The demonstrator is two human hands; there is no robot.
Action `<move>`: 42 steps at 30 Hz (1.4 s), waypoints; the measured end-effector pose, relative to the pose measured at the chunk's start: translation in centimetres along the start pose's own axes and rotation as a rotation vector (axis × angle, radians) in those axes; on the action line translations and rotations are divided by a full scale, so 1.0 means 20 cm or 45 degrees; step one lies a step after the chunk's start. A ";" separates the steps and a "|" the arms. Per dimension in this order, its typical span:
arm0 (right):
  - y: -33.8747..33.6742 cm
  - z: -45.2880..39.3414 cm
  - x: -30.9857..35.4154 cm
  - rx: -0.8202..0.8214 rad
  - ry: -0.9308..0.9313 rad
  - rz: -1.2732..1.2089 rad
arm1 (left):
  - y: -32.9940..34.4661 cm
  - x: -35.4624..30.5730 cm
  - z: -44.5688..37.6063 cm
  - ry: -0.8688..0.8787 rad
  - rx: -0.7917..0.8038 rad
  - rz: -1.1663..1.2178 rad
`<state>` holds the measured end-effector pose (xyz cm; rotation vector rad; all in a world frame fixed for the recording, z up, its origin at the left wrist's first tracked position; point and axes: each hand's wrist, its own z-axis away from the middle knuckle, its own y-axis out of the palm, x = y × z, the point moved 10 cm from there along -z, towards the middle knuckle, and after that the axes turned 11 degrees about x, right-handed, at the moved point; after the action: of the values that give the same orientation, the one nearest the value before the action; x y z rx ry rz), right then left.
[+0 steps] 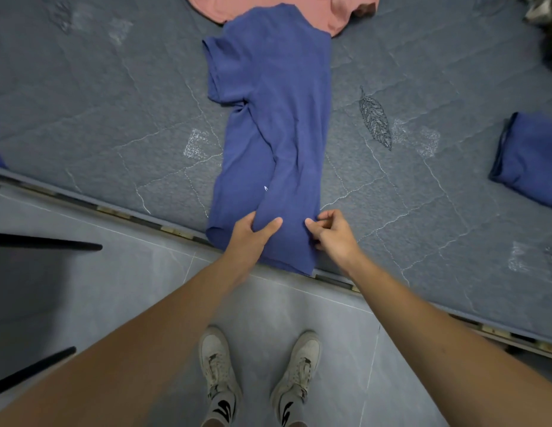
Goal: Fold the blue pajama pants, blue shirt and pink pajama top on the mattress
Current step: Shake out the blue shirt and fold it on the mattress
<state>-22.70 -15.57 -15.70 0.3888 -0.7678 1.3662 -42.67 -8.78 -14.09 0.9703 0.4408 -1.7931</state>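
The blue shirt (268, 118) lies lengthwise on the grey mattress (114, 103), its right side folded over the middle into a long strip, one sleeve sticking out at the upper left. Its hem hangs slightly over the mattress's near edge. My left hand (250, 234) pinches the hem's left part, thumb on top. My right hand (333, 231) grips the hem's right corner. The pink pajama top (284, 7) lies at the far edge, partly under the shirt's collar end. A folded blue garment (529, 158), likely the pajama pants, rests at the right.
The mattress's front edge (129, 215) runs diagonally above a grey tiled floor (145, 288). My shoes (259, 365) stand on the floor. Dark rods (46, 245) are at the left. A patterned cloth (545, 16) sits at the top right corner.
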 end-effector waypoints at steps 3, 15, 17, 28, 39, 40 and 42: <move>0.03 0.04 0.02 -0.038 -0.058 0.213 | -0.05 0.03 0.01 -0.008 -0.045 -0.054; 0.35 0.25 0.05 -0.299 -0.328 1.492 | -0.18 0.02 -0.01 0.078 0.000 -0.401; 0.33 0.28 0.09 -0.442 -0.424 1.412 | -0.18 -0.03 0.00 0.219 0.028 -0.615; 0.15 0.22 0.08 -0.605 -0.082 0.800 | -0.21 -0.26 0.15 0.538 -0.189 -0.781; 0.11 0.06 0.04 -0.317 0.061 0.484 | -0.50 -0.05 0.21 0.302 -0.345 -1.203; 0.11 0.06 0.04 -0.313 0.049 0.487 | -0.51 -0.02 0.21 0.267 -0.344 -1.221; 0.13 0.06 0.03 -0.272 0.036 0.472 | -0.53 0.02 0.20 0.181 -0.373 -1.206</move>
<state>-25.50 -15.39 -14.87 0.0576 -0.9855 1.6097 -53.92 -7.23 -13.37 0.7171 1.3835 -2.3781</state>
